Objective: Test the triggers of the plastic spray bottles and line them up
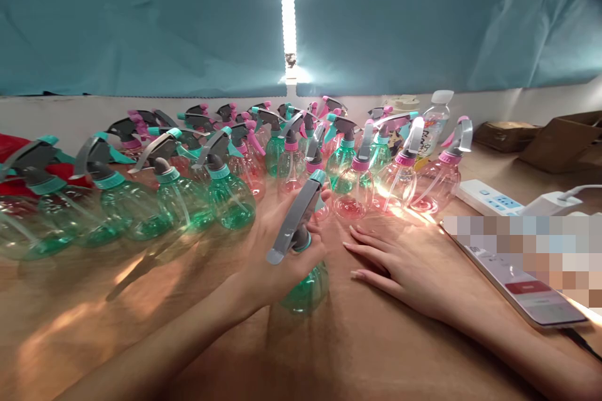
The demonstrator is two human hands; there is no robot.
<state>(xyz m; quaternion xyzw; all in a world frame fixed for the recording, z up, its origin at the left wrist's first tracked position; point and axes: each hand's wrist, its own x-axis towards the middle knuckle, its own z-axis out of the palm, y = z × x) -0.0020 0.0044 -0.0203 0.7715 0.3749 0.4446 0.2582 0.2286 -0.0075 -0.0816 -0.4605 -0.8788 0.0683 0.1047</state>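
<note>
My left hand (pixel 277 263) is closed around the neck of a green spray bottle (pixel 308 291), which has a grey trigger head and a teal nozzle. The bottle is close in front of me at the middle of the table, and my fingers hide part of its neck and body. To its right, my right hand (pixel 390 263) lies flat on the wood with fingers stretched out, holding nothing. Just beyond its fingertips stands a pink spray bottle (pixel 353 194). Another green spray bottle (pixel 230 197) stands left of my left hand.
Rows of green and pink spray bottles fill the table's back and left. On the right are a phone (pixel 531 288) with a cable, a white power strip (pixel 489 197) with a plug, and cardboard boxes (pixel 564 141). A clear drink bottle (pixel 435 119) stands behind. A light tube (pixel 286 6) hangs before teal cloth.
</note>
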